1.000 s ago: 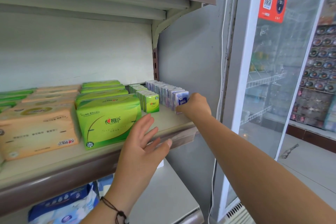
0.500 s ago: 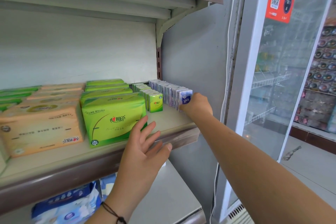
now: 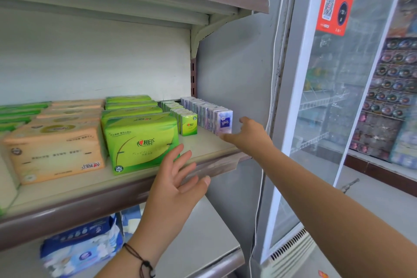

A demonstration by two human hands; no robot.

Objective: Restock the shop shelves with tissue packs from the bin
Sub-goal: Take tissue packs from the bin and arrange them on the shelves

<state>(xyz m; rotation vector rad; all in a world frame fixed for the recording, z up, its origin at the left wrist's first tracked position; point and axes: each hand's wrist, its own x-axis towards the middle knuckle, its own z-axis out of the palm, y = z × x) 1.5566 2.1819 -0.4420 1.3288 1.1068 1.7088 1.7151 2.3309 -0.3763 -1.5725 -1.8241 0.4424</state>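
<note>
Tissue packs [image 3: 223,122] stand in a row at the right end of the shelf [image 3: 140,178]. My right hand [image 3: 246,135] is open beside the front pack, holding nothing; my left hand [image 3: 176,185] hovers wide. I judge placing is finished; next I need another pack from the bin.

One view only, from my head, close to the shelf [image 3: 126,189], facing forward and slightly down. Shelving fills the left, a glass-door cooler [image 3: 334,101] the right. My left hand [image 3: 173,187] and right hand [image 3: 250,135] reach in from below.
</note>
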